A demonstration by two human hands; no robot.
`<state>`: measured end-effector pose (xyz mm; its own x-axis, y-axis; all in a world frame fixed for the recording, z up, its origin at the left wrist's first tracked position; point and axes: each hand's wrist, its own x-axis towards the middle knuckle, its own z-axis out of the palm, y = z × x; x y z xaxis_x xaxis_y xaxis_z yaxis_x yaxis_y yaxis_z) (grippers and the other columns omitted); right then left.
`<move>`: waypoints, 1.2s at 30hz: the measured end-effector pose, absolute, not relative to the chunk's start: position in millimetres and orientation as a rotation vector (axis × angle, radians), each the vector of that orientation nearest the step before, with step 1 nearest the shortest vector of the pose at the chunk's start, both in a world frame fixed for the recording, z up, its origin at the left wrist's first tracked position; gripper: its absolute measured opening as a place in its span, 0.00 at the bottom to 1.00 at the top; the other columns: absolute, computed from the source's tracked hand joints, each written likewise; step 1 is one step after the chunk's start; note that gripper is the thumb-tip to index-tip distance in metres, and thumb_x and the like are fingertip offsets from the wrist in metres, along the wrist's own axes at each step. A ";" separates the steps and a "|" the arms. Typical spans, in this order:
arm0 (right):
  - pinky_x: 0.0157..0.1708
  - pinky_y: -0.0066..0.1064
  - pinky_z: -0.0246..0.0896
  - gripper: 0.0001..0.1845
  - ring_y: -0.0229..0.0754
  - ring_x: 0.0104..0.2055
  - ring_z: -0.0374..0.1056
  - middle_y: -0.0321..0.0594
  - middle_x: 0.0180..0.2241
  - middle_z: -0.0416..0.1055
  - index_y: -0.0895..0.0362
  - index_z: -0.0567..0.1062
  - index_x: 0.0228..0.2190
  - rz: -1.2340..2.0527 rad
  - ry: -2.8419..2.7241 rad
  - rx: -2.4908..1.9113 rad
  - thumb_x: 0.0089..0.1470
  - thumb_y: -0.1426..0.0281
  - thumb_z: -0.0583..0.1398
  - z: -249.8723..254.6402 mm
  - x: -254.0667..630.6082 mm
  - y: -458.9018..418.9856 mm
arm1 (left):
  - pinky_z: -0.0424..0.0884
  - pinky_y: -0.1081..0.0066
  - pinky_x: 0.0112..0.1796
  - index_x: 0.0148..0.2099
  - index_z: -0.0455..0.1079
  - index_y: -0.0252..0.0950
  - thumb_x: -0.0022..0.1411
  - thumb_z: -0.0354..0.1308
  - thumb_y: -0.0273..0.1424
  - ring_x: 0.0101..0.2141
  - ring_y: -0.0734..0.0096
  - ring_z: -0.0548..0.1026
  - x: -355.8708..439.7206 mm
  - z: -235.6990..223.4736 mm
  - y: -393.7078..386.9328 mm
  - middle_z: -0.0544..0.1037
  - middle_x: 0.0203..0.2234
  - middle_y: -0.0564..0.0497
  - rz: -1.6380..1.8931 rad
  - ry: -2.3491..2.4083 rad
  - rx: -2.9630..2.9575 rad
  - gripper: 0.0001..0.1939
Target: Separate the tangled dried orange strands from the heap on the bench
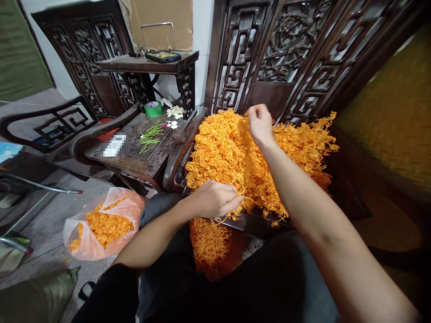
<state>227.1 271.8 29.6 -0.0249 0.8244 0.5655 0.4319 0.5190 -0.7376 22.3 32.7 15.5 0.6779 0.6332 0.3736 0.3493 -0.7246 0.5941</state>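
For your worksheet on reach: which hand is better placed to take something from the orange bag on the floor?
Left, probably. The left hand is low at the garland pile's near edge, on the bag's side; the right hand is raised over the pile.

We see our left hand [215, 198] pinched on a strand at the near edge of a heap of orange garlands [235, 152] on a carved wooden chair [303, 58]. Our right hand [259, 123] is raised over the heap, closed on a strand. A plastic bag [103, 229] of orange flowers sits on the floor to the left, and green tape [153, 108] rests on a side table [134, 148].
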 end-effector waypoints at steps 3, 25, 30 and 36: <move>0.66 0.59 0.55 0.26 0.61 0.64 0.63 0.56 0.57 0.71 0.55 0.79 0.37 0.162 -1.827 -1.152 0.60 0.44 0.62 37.2 220.4 244.8 | 0.50 0.63 0.28 0.22 0.61 0.38 0.71 0.53 0.33 0.22 0.73 0.59 16.3 12.1 39.3 0.66 0.20 0.52 0.798 0.771 2.390 0.22; 0.66 0.64 0.52 0.27 0.65 0.65 0.62 0.58 0.60 0.69 0.56 0.79 0.57 0.137 -2.060 -1.208 0.61 0.56 0.66 66.1 219.5 231.9 | 0.53 0.66 0.28 0.20 0.58 0.37 0.74 0.49 0.37 0.22 0.74 0.58 2.5 8.2 47.9 0.61 0.18 0.54 0.631 0.746 2.296 0.27; 0.47 0.45 0.72 0.16 0.49 0.44 0.77 0.42 0.43 0.81 0.49 0.83 0.48 0.589 -2.401 -0.866 0.64 0.56 0.63 67.1 219.3 105.0 | 0.57 0.67 0.31 0.25 0.69 0.38 0.75 0.52 0.39 0.25 0.72 0.66 -5.6 4.1 48.3 0.71 0.22 0.51 0.659 0.735 2.335 0.24; 0.35 0.46 0.69 0.07 0.50 0.33 0.75 0.40 0.32 0.78 0.43 0.83 0.37 0.430 -2.078 -1.101 0.63 0.65 0.63 38.5 244.0 -9.1 | 0.61 0.67 0.34 0.31 0.76 0.38 0.73 0.58 0.44 0.30 0.70 0.72 -10.4 3.2 49.5 0.77 0.28 0.49 0.621 0.704 2.336 0.20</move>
<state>244.0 -9.1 38.5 -0.3638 0.8156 0.4499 0.5699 0.5769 -0.5851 -10.4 49.5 3.2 0.7480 0.6142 0.2513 0.3260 -0.6699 0.6670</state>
